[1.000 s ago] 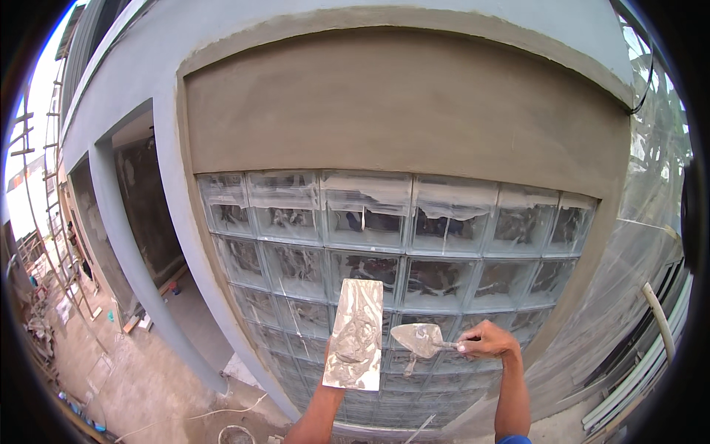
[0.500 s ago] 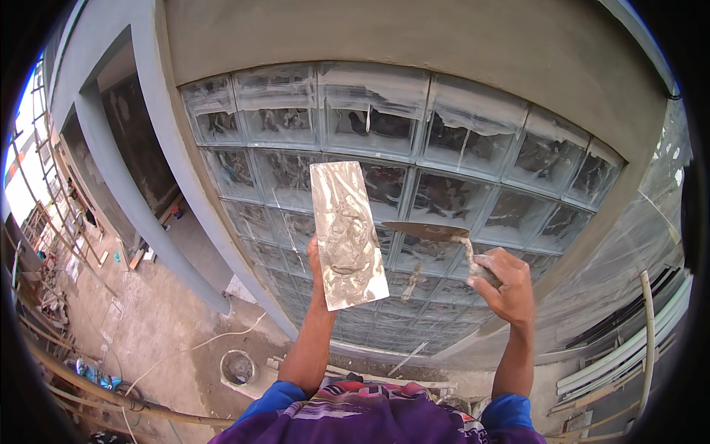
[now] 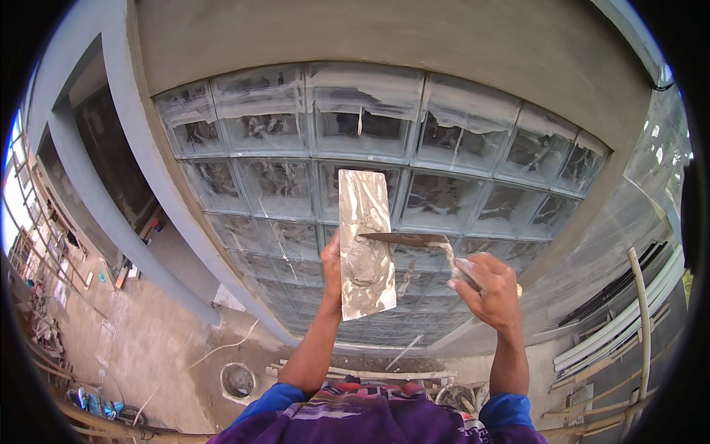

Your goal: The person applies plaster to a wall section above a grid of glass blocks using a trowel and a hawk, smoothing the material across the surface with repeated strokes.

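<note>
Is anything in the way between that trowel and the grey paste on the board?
Nothing visible. The trowel, in the right hand, has its tip over the board in the left hand, with grey paste exposed. Whether they touch, I can't tell.

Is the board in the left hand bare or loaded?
Loaded: grey-brown paste is smeared over much of the board, with pale patches showing near its lower end.

Rough mortar (image 3: 362, 265) is coating your board (image 3: 387, 300), whose lower right corner is looking smooth; your trowel (image 3: 413, 240) is showing dull metal; glass blocks (image 3: 361, 135) are gleaming.
</note>
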{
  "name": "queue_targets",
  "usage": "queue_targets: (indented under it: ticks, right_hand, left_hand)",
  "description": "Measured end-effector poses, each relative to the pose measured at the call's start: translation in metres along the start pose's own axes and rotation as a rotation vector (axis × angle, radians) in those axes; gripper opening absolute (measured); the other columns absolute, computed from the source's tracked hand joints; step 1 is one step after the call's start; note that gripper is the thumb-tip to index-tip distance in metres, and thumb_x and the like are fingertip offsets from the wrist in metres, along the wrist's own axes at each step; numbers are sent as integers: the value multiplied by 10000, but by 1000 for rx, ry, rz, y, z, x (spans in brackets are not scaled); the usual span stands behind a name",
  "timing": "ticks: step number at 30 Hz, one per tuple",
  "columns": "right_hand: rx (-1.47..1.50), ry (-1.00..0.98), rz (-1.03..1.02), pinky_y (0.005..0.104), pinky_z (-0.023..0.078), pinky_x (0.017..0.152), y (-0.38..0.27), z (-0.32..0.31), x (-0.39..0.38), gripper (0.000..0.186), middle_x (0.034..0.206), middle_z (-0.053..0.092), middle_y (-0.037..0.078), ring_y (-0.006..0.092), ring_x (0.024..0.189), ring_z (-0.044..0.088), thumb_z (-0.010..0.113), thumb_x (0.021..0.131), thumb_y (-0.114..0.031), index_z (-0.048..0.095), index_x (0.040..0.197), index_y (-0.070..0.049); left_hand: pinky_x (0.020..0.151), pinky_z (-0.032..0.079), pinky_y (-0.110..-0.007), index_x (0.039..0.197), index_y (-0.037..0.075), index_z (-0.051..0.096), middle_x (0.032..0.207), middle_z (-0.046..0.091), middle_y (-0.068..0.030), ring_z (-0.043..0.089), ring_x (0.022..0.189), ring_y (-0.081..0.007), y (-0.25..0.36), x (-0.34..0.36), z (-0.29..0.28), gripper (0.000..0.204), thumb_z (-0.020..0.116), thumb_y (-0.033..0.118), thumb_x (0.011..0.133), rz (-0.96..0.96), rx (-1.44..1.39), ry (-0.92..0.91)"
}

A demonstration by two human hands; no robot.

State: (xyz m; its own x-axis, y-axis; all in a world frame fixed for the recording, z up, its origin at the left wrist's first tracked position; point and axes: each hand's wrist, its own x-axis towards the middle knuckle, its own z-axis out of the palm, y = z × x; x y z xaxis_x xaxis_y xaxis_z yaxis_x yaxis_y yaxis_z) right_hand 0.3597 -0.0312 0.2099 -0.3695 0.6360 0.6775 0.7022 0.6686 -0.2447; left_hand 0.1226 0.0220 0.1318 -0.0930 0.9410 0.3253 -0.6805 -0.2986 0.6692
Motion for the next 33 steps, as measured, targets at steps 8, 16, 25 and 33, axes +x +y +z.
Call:
queue_targets:
  ticks: [8, 16, 25, 33]
  right_hand:
    - [-162, 119, -69, 326, 471, 557, -5, 1, -6, 314, 827, 612, 87, 240, 669, 579, 739, 641, -74, 641, 934, -13]
    - [-278, 208, -175, 314, 466, 541, 8, 14, -13, 345, 831, 586, 69, 201, 676, 575, 755, 620, -74, 627, 931, 3]
    - [-297, 320, -279, 304, 480, 577, 39, 9, -11, 340, 851, 592, 75, 201, 703, 599, 760, 623, -82, 627, 922, 7]
    - [-441, 599, -284, 333, 482, 556, 71, -55, 26, 370, 827, 590, 115, 245, 685, 592, 741, 621, -17, 612, 959, 61]
  left_hand:
    - [667, 540, -251, 1152, 16, 555, 932, 627, -40, 614, 779, -105, 1, -12, -10, 249, 504, 109, 926, 19, 150, -130]
    - [667, 539, -287, 1098, -12, 570, 913, 626, -65, 622, 767, -139, 18, -16, -2, 254, 537, 106, 875, -74, 190, -97]
    - [649, 559, -383, 1070, -16, 553, 928, 623, -135, 644, 764, -252, -39, -10, -28, 329, 446, 236, 886, -491, -374, 52]
    - [758, 541, -459, 1208, 14, 484, 1083, 590, -177, 619, 920, -321, -52, -31, 23, 457, 412, 347, 904, -629, -716, -31]
